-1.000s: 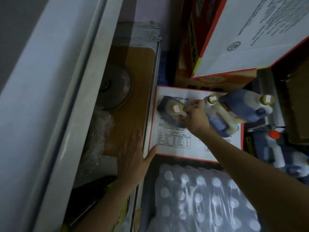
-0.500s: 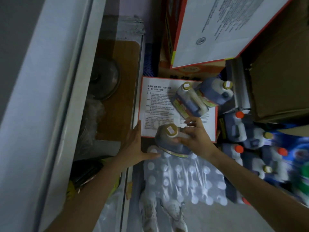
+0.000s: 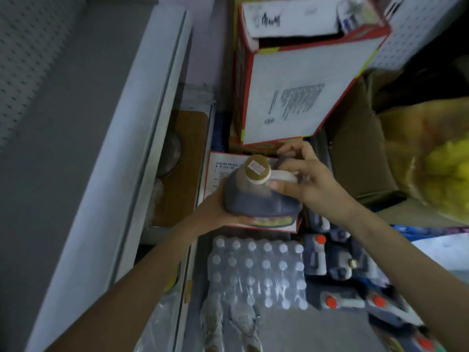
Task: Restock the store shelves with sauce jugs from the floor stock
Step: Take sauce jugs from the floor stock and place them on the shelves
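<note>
Left of centre, the left hand [image 3: 212,212] cups the dark sauce jug [image 3: 256,201] from below, fingers apparently wrapped underneath. The jug is held upright mid-frame, and the right hand [image 3: 308,182] grips its white handle [image 3: 284,177].

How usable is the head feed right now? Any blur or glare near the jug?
Head view: dim and flat, no glare; motion blur smears the floor jugs at lower right and the yellow bag; the jug at centre is fairly sharp, its cap sticker unreadable.
</note>
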### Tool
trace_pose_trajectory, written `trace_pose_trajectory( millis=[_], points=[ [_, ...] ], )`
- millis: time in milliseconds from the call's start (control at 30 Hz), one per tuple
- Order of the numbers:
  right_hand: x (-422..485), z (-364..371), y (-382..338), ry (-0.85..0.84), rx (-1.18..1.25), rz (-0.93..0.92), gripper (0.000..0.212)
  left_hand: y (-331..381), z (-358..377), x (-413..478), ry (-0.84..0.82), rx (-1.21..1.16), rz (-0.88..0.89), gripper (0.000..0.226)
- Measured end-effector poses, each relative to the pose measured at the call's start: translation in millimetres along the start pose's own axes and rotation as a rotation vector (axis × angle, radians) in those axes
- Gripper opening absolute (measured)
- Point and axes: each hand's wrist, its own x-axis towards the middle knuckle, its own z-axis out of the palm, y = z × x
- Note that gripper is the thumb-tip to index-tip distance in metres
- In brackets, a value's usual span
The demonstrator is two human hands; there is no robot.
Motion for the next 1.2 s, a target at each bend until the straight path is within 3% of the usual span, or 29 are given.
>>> trace_pose_trajectory(
  millis=[133,300,467,633,700,800,867,1000,1200],
  points=[
    [1.9,-28.5,-46.6,0.137,0.133,-0.013,0.025,52.6,-10.3,-28.0,0.128,-0.118,0.101,0.081],
    [4.2,-61.7,-99.0,0.273,0.207,-0.035,0.017,116.9,-21.1,-55.7,0.259,-0.223,0.259,0.101],
    [-1.6,-87.3,-149.8,0.333,0.299,-0.087,0.052,175.2,-30.9,-86.4,0.312,-0.379,0.334,0.081],
    [-12.5,-105.7,-205.5,0.407,0.332,-0.221,0.031,230.5,-43.0,-117.0,0.359,-0.500,0.355,0.077],
    [-21.4,-104.3,-216.1,0.441,0.341,-0.243,0.047,250.4,-45.9,-128.8,0.361,-0.555,0.374,0.079],
    [-43.9,-95.7,-223.2,0.427,0.398,-0.153,0.101,279.9,-50.5,-148.7,0.361,-0.660,0.434,0.064],
    [-54.8,-90.7,-224.7,0.396,0.400,-0.128,0.112,295.7,-56.3,-158.0,0.358,-0.697,0.467,0.060],
    [-64.0,-99.1,-260.6,0.396,0.446,-0.139,0.105,330.5,-67.3,-188.0,0.359,-0.660,0.541,0.063],
    [-69.7,-102.4,-331.4,0.508,0.498,-0.255,0.064,376.0,-82.6,-244.0,0.416,-0.583,0.646,0.058]
  ],
)
